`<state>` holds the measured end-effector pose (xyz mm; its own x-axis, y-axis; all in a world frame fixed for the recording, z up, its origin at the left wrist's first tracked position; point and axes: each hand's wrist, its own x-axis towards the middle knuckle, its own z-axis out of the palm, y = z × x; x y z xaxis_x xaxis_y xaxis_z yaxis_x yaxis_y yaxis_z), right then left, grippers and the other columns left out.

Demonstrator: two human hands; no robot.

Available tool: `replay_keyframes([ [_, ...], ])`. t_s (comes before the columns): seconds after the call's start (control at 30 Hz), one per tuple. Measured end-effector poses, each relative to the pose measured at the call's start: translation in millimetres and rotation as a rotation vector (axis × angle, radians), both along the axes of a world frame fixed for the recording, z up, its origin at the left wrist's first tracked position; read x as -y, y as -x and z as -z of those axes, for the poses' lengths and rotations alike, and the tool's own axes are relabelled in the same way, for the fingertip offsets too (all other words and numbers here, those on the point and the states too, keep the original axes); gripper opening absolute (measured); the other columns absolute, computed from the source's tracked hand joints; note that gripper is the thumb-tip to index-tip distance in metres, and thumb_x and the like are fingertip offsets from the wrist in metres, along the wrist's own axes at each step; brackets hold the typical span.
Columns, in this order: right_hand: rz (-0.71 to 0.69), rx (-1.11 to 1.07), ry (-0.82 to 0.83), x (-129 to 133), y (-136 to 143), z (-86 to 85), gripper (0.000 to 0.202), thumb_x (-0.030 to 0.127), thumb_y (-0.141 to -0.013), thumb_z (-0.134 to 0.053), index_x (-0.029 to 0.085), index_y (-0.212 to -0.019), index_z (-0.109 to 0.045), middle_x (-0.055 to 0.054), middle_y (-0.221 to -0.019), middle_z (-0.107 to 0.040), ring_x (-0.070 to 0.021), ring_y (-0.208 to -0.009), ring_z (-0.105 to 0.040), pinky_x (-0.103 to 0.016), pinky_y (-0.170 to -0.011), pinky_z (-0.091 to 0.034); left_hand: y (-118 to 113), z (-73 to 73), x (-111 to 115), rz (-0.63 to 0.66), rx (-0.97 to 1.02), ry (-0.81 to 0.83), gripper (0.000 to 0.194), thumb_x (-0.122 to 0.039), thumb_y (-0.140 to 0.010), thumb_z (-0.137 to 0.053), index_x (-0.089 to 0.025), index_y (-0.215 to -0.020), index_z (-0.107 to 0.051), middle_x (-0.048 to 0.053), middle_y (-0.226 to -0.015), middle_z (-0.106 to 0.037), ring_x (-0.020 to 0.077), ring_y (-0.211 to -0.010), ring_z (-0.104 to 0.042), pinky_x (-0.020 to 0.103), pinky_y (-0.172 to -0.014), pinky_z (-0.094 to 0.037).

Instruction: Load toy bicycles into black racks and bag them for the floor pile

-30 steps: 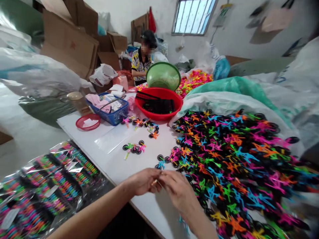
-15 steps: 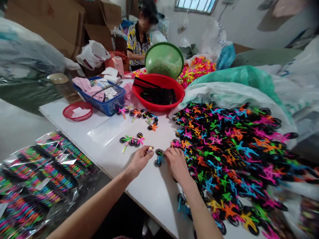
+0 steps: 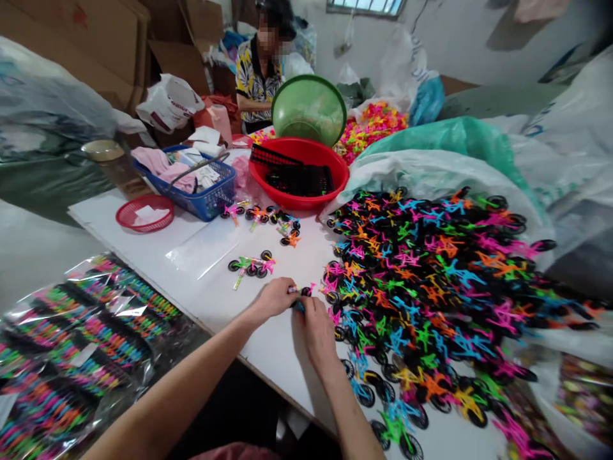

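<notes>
Both my hands are close together over the white table, fingertips nearly touching. My left hand (image 3: 275, 298) pinches a small pale piece, mostly hidden by the fingers. Gripped in my right hand (image 3: 318, 327) is a blue toy bicycle (image 3: 299, 306), largely covered by the fingers. Just beyond the fingertips lies a pink toy bicycle (image 3: 310, 289) with a black wheel. Further left, a green toy bicycle (image 3: 244, 263) rests with a pink one and a clear coloured tube. To my right spreads a big heap of toy bicycles (image 3: 421, 275) in many colours.
A red basin (image 3: 341, 191) holding black pieces stands at the back, a green basin (image 3: 309, 108) behind it. Left are a blue basket (image 3: 211, 199) and red tray (image 3: 166, 225). Bagged toys (image 3: 86, 351) lie low left. Another person (image 3: 258, 76) sits across.
My hands have come together, the right moving left with the blue bicycle that was lying on the table between them. The camera view has shifted slightly.
</notes>
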<state>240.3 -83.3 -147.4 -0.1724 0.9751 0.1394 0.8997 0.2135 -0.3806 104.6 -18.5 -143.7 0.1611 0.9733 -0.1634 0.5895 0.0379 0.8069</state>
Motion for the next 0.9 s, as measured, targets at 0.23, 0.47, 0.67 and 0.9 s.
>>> replay_keyframes([
  [0.23,0.150,-0.483,0.162,5.7,-19.5,-14.8,0.037,0.032,-0.076,-0.062,0.013,-0.107,-0.056,-0.010,-0.100,-0.059,-0.0197,-0.084,-0.055,-0.033,-0.076,-0.045,9.1,-11.5,30.2,-0.021,0.344,0.073,0.022,-0.036,-0.076,-0.058,-0.015,-0.083,-0.061,-0.002,-0.068,-0.056,0.0111,-0.063,-0.049,0.021,-0.059,-0.036],
  [0.47,0.208,-1.018,0.548,1.0,-47.2,-33.2,0.037,0.051,-0.070,-0.065,0.016,-0.074,-0.056,0.005,-0.056,-0.044,-0.0085,-0.052,-0.039,-0.020,-0.048,-0.030,-24.5,-29.8,29.1,-0.075,0.807,0.195,0.033,-0.039,-0.067,-0.068,-0.013,-0.084,-0.056,-0.006,-0.061,-0.044,0.0047,-0.049,-0.035,0.019,-0.047,-0.027],
  [0.67,0.235,-1.171,0.448,11.9,-61.6,-46.0,0.040,0.052,-0.072,-0.064,0.018,-0.091,-0.059,0.002,-0.070,-0.055,-0.0111,-0.062,-0.047,-0.022,-0.057,-0.039,-37.6,-44.4,32.2,-0.009,0.796,0.191,0.035,-0.040,-0.068,-0.068,-0.013,-0.086,-0.057,-0.005,-0.059,-0.046,0.0045,-0.048,-0.035,0.019,-0.046,-0.026],
  [0.9,0.184,-1.090,0.201,12.0,-48.5,-53.5,0.025,0.039,-0.076,-0.059,0.017,-0.089,-0.063,0.000,-0.074,-0.060,-0.0124,-0.065,-0.051,-0.024,-0.061,-0.042,-23.0,-48.9,45.5,0.139,0.398,0.056,0.026,-0.039,-0.073,-0.062,-0.014,-0.082,-0.062,0.000,-0.069,-0.060,0.0126,-0.065,-0.052,0.022,-0.061,-0.039],
])
